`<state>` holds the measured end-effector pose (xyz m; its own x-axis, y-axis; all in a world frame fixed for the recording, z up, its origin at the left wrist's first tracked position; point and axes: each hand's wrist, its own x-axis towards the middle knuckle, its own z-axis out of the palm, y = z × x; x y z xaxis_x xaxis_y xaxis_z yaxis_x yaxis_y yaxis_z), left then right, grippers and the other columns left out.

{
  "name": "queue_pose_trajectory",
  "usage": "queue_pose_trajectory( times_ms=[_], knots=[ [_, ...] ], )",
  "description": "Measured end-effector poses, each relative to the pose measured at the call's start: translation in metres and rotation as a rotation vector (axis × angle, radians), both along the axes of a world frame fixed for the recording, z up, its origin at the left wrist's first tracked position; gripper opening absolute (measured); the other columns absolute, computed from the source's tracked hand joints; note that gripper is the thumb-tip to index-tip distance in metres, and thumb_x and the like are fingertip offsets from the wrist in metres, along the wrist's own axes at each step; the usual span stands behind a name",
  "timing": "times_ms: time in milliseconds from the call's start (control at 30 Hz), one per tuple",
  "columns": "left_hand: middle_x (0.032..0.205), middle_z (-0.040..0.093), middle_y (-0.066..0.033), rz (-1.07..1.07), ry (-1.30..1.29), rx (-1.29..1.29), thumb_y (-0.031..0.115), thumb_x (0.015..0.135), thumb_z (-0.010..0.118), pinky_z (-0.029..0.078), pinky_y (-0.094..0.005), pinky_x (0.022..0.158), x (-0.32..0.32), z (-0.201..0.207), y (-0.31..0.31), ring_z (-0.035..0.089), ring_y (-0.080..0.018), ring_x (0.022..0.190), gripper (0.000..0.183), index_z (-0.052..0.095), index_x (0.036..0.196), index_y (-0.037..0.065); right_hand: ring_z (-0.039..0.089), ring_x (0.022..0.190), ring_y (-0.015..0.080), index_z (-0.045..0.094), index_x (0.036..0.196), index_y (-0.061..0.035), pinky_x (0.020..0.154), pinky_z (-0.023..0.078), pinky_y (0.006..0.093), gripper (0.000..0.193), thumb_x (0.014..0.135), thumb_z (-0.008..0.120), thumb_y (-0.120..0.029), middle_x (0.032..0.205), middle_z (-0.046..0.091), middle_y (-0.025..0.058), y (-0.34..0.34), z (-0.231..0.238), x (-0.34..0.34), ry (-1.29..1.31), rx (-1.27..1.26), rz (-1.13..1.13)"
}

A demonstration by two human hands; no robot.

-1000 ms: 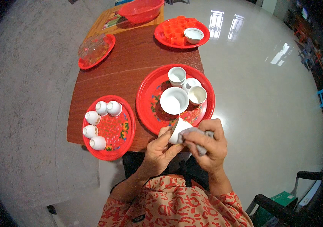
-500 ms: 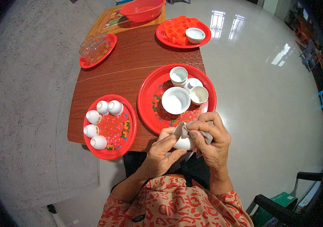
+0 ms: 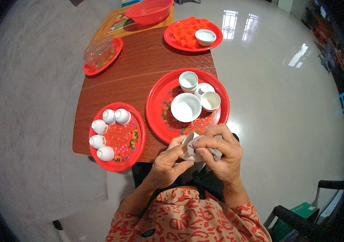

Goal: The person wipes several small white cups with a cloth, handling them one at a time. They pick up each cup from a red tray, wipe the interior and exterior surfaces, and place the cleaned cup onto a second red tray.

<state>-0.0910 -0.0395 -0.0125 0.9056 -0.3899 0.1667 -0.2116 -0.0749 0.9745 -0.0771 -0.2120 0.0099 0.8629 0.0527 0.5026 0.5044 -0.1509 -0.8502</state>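
My left hand (image 3: 167, 162) grips a white cup (image 3: 188, 138) from its left side, just past the table's near edge. In my right hand (image 3: 229, 156) is a bunched grey cloth (image 3: 216, 153), pressed to the cup's rim and side. The fingers and the cloth hide much of the cup. Just beyond them a large red tray (image 3: 155, 115) holds a white bowl (image 3: 186, 107), some stacked white cups (image 3: 188, 80), a lidlike white piece (image 3: 204, 89) and a single cup (image 3: 210, 101). On a smaller red tray (image 3: 119, 139) at left, several white cups (image 3: 105, 153) stand upside down.
A red tray (image 3: 216, 43) with several orange cups (image 3: 189, 34) and a white bowl (image 3: 205, 37) sits at the far right. Glasses (image 3: 99, 54) crowd another tray (image 3: 113, 61) at far left. Beyond is a red basin (image 3: 149, 12). A black-armed chair (image 3: 291, 218) stands lower right.
My right hand and the cloth have shifted slightly over the cup, which is tilted a little differently and more covered. The trays stay put on the table; the view has shifted slightly.
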Motion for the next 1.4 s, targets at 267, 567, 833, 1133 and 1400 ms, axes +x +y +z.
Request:
queue_pose_trajectory(
  times_ms=[267, 567, 833, 1133, 1400],
  knots=[
    [0.130, 0.047, -0.0098, -0.059, 0.232, -0.212, -0.007, 0.077, 0.058, 0.038, -0.0300, 0.097, -0.006, 0.003, 0.007, 0.049, -0.0168, 0.114, 0.044, 0.052, 0.121, -0.005, 0.056, 0.081, 0.0131, 0.070, 0.091, -0.0024, 0.073, 0.045, 0.0265, 0.014, 0.080, 0.068, -0.010, 0.086, 0.061, 0.0054, -0.004, -0.003, 0.006, 0.392, 0.410, 0.218],
    [0.124, 0.052, -0.0132, -0.235, 0.553, -0.709, 0.011, 0.085, 0.062, 0.039, -0.0356, 0.098, -0.002, -0.013, 0.017, 0.050, -0.0187, 0.115, 0.048, 0.045, 0.127, -0.005, 0.056, 0.082, 0.0131, 0.069, 0.090, -0.0026, 0.072, 0.045, 0.0270, 0.014, 0.076, 0.069, -0.005, 0.087, 0.058, 0.0055, -0.001, -0.005, 0.007, 0.198, 0.267, 0.168],
    [0.118, 0.056, -0.0145, -0.292, 0.615, -0.792, 0.017, 0.084, 0.062, 0.041, -0.0369, 0.096, -0.001, -0.017, 0.019, 0.054, -0.0216, 0.110, 0.048, 0.047, 0.124, -0.005, 0.054, 0.079, 0.0166, 0.070, 0.085, -0.0031, 0.070, 0.044, 0.0282, 0.018, 0.067, 0.074, -0.002, 0.085, 0.056, 0.0058, -0.005, -0.014, 0.005, -0.060, 0.326, 0.327],
    [0.117, 0.056, -0.0139, -0.261, 0.600, -0.747, 0.020, 0.084, 0.064, 0.041, -0.0368, 0.096, 0.002, -0.013, 0.019, 0.054, -0.0216, 0.111, 0.048, 0.048, 0.122, -0.005, 0.055, 0.080, 0.0144, 0.069, 0.090, -0.0031, 0.071, 0.045, 0.0266, 0.017, 0.073, 0.070, -0.003, 0.087, 0.056, 0.0056, 0.005, -0.002, 0.013, 0.107, 0.262, 0.199],
    [0.127, 0.049, -0.0175, -0.220, 0.588, -0.976, 0.024, 0.080, 0.068, 0.037, -0.0429, 0.103, 0.007, -0.018, 0.008, 0.049, -0.0277, 0.118, 0.065, 0.038, 0.130, -0.005, 0.054, 0.082, 0.0155, 0.068, 0.088, -0.0024, 0.072, 0.044, 0.0273, 0.015, 0.073, 0.072, -0.004, 0.088, 0.057, 0.0067, 0.007, -0.021, 0.001, 0.024, 0.392, 0.146]
  ],
)
